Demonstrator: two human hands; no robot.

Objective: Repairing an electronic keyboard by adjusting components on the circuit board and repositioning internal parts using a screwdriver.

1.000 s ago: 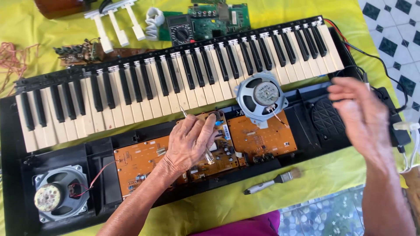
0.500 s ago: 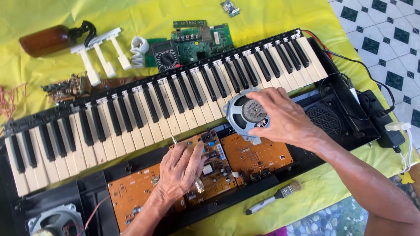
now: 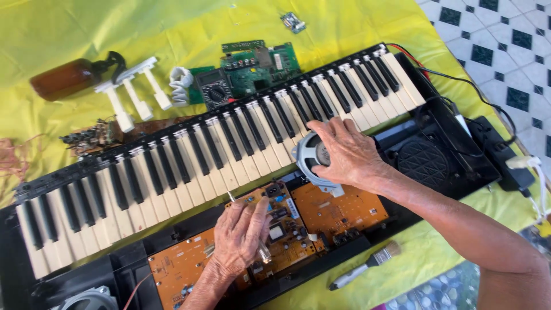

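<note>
Round grey speaker (image 3: pixel 313 155) (tilted) on keys

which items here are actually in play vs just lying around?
In hand:
right hand gripping the speaker
left hand on the orange board, holding a thin tool
opened keyboard

Lying about:
brush
brown bottle
loose white keys
green boards
small module
</note>
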